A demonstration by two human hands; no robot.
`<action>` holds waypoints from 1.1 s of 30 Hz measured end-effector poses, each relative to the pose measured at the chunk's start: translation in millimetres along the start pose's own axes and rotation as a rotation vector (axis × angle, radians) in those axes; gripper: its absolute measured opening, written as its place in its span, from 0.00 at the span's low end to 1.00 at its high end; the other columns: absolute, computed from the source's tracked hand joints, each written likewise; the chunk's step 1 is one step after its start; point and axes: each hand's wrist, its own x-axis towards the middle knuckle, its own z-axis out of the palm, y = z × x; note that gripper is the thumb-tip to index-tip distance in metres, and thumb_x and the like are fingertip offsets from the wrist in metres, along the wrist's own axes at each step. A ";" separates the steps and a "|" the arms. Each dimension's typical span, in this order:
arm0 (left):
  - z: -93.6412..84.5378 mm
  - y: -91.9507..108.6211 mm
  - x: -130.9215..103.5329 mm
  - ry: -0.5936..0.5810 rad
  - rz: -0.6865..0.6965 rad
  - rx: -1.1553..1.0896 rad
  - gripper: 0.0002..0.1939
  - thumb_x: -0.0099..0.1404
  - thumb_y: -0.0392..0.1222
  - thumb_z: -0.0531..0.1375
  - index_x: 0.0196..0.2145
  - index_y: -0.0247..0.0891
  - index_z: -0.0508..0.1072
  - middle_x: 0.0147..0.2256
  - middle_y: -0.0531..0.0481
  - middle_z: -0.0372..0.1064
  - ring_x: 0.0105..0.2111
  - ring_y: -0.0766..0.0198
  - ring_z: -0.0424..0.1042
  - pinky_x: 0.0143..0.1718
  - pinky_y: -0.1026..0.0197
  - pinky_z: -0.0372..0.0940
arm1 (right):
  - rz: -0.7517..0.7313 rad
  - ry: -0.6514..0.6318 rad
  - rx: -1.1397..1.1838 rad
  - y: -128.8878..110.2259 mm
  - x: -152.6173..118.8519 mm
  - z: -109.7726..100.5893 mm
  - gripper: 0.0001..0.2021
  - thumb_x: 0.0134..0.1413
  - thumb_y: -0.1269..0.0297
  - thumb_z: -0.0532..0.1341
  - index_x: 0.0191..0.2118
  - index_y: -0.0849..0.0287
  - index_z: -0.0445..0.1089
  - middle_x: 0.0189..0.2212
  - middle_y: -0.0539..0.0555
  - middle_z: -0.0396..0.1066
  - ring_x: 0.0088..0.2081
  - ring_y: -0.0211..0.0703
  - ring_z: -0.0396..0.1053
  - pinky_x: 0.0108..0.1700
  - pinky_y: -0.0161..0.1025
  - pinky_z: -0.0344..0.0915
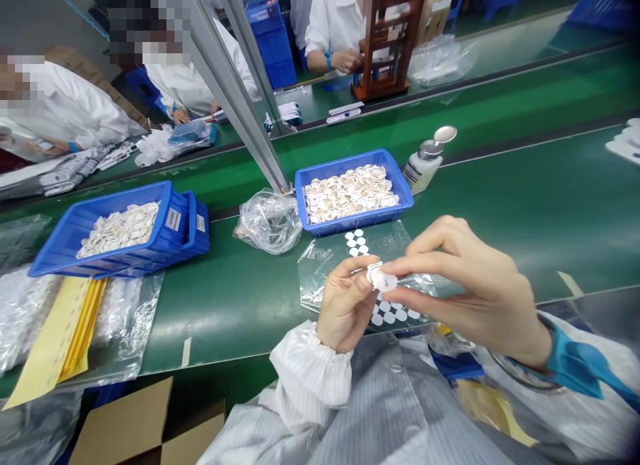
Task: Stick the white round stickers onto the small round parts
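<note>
My left hand (343, 305) pinches a small round white part (372, 274) between thumb and fingers. Against its right side, my right hand (470, 285) grips a thin white round sticker (387, 282) by thumb and fingertips; the two pieces overlap. Below both hands, a clear plastic sheet (317, 272) bearing rows of white round stickers (390, 316) lies on the green work surface, partly hidden by my hands. Just beyond it stands a blue bin (357, 223) filled with many small round white parts (350, 192).
A white dispenser bottle (423, 168) with its metal lid up stands right of the bin. Left of it are a crumpled clear bag (270, 222), a metal post (240, 98) and another blue bin (170, 215) of parts. Co-workers (333, 25) sit across the line.
</note>
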 end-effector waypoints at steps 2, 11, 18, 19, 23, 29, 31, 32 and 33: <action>0.7 0.9 0.6 -0.039 0.007 -0.006 0.11 0.50 0.46 0.73 0.33 0.47 0.82 0.30 0.57 0.81 0.33 0.69 0.79 0.39 0.68 0.69 | -0.005 -0.003 -0.016 0.1 -0.1 0.1 0.07 0.55 0.66 0.68 0.39 0.55 0.71 0.29 0.48 0.67 0.32 0.40 0.65 0.33 0.42 0.58; 2.6 0.3 0.8 -0.077 0.015 0.003 0.11 0.50 0.46 0.73 0.33 0.48 0.82 0.29 0.57 0.81 0.30 0.70 0.78 0.34 0.69 0.68 | 0.009 -0.019 -0.004 1.0 -1.0 -2.3 0.08 0.56 0.65 0.67 0.41 0.53 0.72 0.27 0.48 0.64 0.32 0.39 0.61 0.34 0.42 0.56; 3.4 -0.4 0.1 -0.090 0.000 0.013 0.11 0.51 0.48 0.73 0.34 0.48 0.82 0.30 0.57 0.81 0.32 0.71 0.78 0.40 0.68 0.69 | 0.009 -0.017 -0.019 0.5 -0.9 -2.9 0.07 0.56 0.65 0.67 0.42 0.53 0.72 0.26 0.48 0.65 0.31 0.39 0.62 0.34 0.42 0.56; 3.5 -0.3 -0.2 -0.085 0.001 0.015 0.11 0.51 0.48 0.73 0.34 0.48 0.82 0.30 0.57 0.81 0.32 0.70 0.78 0.40 0.67 0.69 | 0.008 -0.016 -0.022 0.1 -0.7 -3.0 0.07 0.57 0.65 0.67 0.41 0.53 0.72 0.26 0.48 0.65 0.31 0.39 0.62 0.34 0.42 0.56; 3.1 0.1 -1.5 -0.058 -0.011 0.027 0.12 0.49 0.48 0.73 0.33 0.49 0.82 0.30 0.57 0.81 0.32 0.69 0.78 0.40 0.67 0.69 | 0.007 -0.018 -0.023 -1.4 0.3 -3.7 0.04 0.57 0.65 0.66 0.39 0.53 0.72 0.26 0.48 0.65 0.31 0.39 0.62 0.34 0.42 0.56; 1.6 -1.2 -0.8 -0.038 -0.001 0.035 0.12 0.49 0.49 0.73 0.33 0.49 0.82 0.32 0.57 0.81 0.36 0.67 0.79 0.44 0.63 0.71 | -0.012 0.002 -0.018 -1.3 2.0 -3.2 0.05 0.58 0.65 0.65 0.40 0.55 0.73 0.26 0.49 0.66 0.31 0.38 0.62 0.36 0.42 0.56; 1.9 -1.2 -0.5 -0.039 0.008 0.031 0.11 0.50 0.49 0.73 0.33 0.49 0.82 0.32 0.58 0.81 0.35 0.69 0.79 0.42 0.66 0.71 | -0.016 0.013 -0.011 -1.4 3.4 -2.7 0.04 0.58 0.65 0.65 0.40 0.55 0.73 0.26 0.48 0.67 0.31 0.38 0.62 0.36 0.41 0.56; 2.1 -1.0 -0.6 -0.040 0.012 0.030 0.11 0.50 0.49 0.73 0.33 0.49 0.82 0.32 0.58 0.81 0.35 0.69 0.79 0.42 0.67 0.71 | -0.016 0.018 -0.010 -1.6 4.1 -2.5 0.04 0.58 0.65 0.65 0.39 0.55 0.74 0.26 0.48 0.66 0.31 0.37 0.62 0.36 0.41 0.56; 2.4 -0.6 -0.8 -0.041 0.017 0.031 0.11 0.50 0.49 0.73 0.33 0.49 0.82 0.32 0.58 0.81 0.35 0.69 0.79 0.43 0.66 0.71 | -0.016 0.023 -0.011 -1.9 4.8 -2.4 0.04 0.58 0.65 0.65 0.39 0.55 0.74 0.26 0.48 0.66 0.31 0.37 0.62 0.36 0.41 0.56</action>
